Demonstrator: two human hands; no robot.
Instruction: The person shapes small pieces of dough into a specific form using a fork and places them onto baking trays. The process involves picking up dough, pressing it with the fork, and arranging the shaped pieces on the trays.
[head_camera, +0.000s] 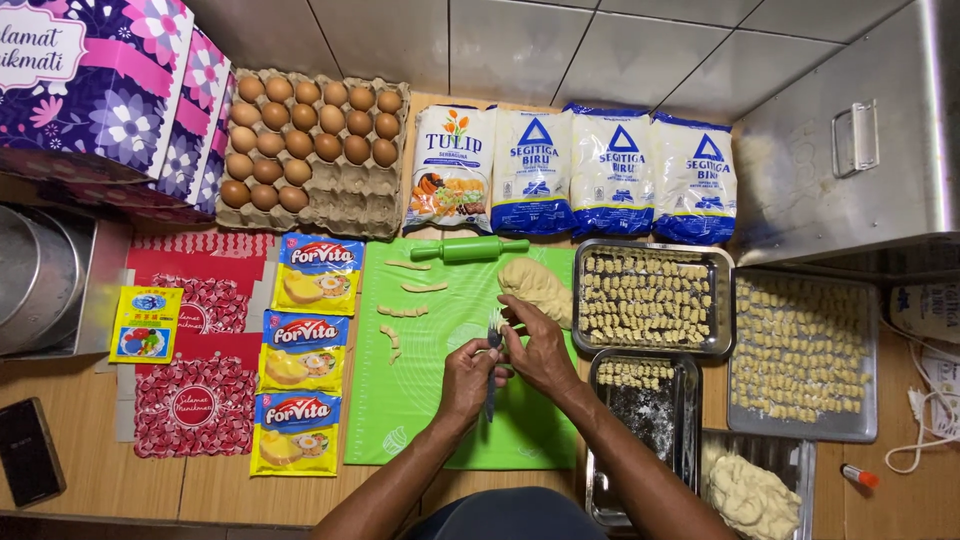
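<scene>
My left hand (467, 378) grips the blue handle of a fork (492, 345) that stands over a green mat (420, 400). My right hand (537, 345) is closed at the fork's prongs, pressing a small bit of dough that I can barely see. A large lump of pale dough (536, 286) lies on the mat just beyond my right hand. Several short dough strips (402, 311) rest on the mat's left half. A green rolling pin (468, 249) lies along the mat's far edge.
Metal trays (724, 300) of shaped dough pieces sit to the right, one half-filled tray (689, 400) near me and another with a dough lump (750, 495). Flour bags (575, 170), an egg carton (312, 150), yellow margarine packets (303, 345), a phone (28, 450) and boxes lie around.
</scene>
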